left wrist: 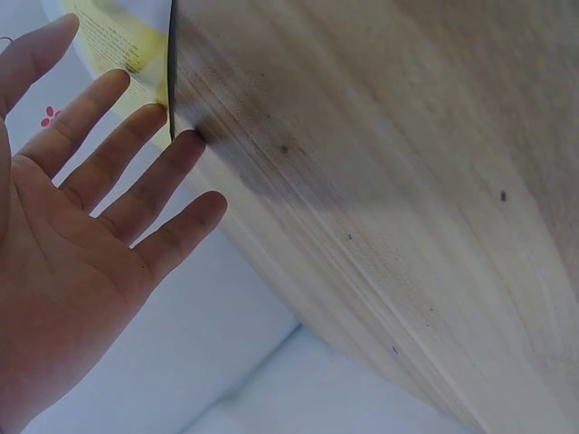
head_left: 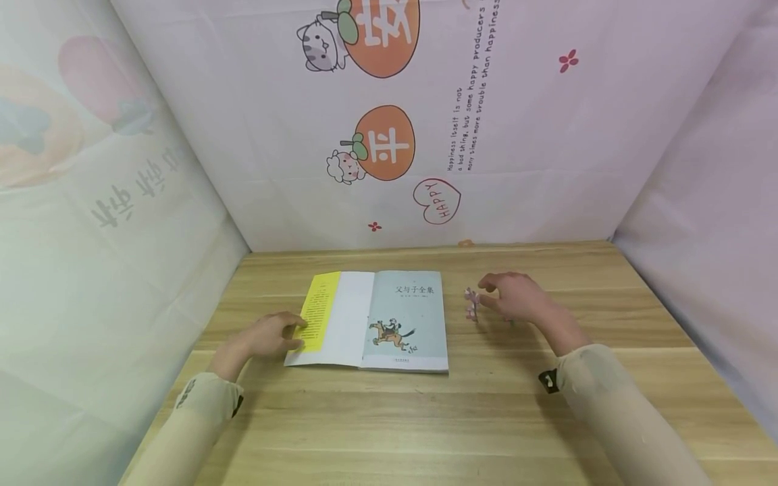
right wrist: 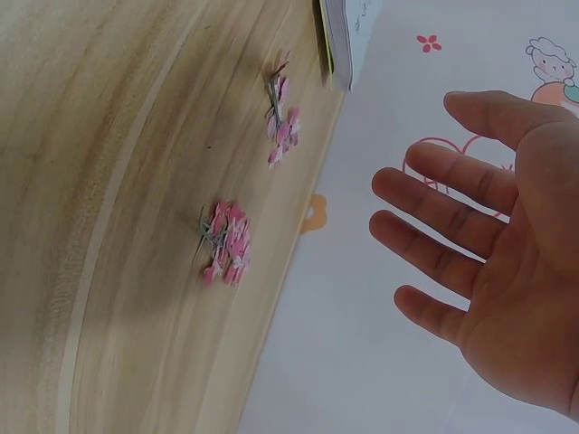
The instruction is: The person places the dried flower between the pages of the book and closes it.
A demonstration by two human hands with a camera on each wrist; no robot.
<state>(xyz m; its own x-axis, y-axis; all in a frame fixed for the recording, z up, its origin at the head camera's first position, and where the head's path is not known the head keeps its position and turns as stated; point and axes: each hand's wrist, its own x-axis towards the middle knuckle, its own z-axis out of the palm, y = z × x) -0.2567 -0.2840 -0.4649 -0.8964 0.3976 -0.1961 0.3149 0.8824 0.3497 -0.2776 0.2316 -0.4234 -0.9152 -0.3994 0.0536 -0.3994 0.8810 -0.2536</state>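
Pink flowers [right wrist: 231,242]: appeared as two clusters in right wrist view, partly hidden in head view; lay near right hand [head_left: 513,295], fingers apart, with left hand [head_left: 267,335] spread by open book [head_left: 404,310].

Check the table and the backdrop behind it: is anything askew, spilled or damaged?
The printed backdrop looks turned sideways: its English lettering runs upward and the green fruit stems point left in the head view. On the table, nothing appears spilled; the open book and two pink flower sprigs show no obvious damage.
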